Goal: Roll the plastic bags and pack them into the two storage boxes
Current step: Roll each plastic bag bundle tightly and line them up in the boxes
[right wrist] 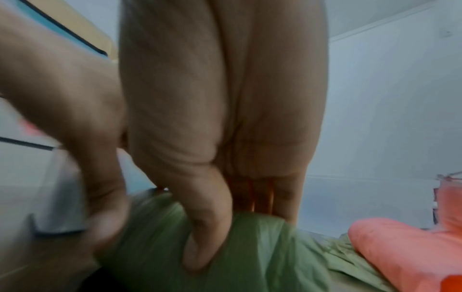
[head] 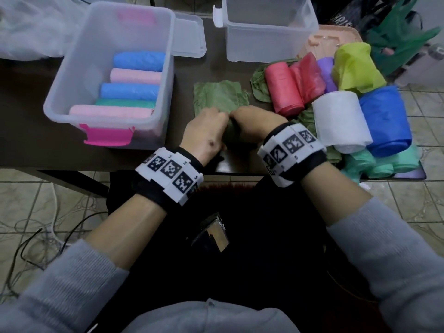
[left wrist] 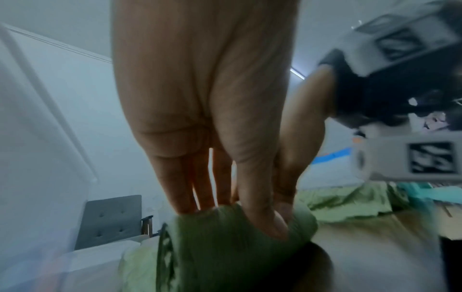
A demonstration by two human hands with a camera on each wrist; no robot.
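A person seated at a dark table (head: pixel 28 121) works with both hands side by side near its front edge, each wrist wearing a band printed with black-and-white square markers. The left hand (head: pixel 206 133) and the right hand (head: pixel 257 122) both curl around a green plastic bag (head: pixel 219 96), gripping its rolled-up near end while the flat part of the bag lies spread on the table just beyond the knuckles. In the left wrist view, the left hand's fingers (left wrist: pixel 185 189) reach over the top of the green roll and the thumb presses into its near side; the right wrist view shows the right thumb dug into the roll in the same way. To the left of the hands stands a clear storage box with a pink latch (head: pixel 72 92), holding five rolled bags laid in a row: blue, pink, blue, green and pink from far to near. A second clear storage box (head: pixel 264 42) stands farther back and to the right; its inside is not clearly shown. On the right side of the table lies a heap of bag rolls: a red roll (head: pixel 284 91), a white roll (head: pixel 341 121), a blue roll (head: pixel 384 121), with purple, yellow-green and mint ones around them
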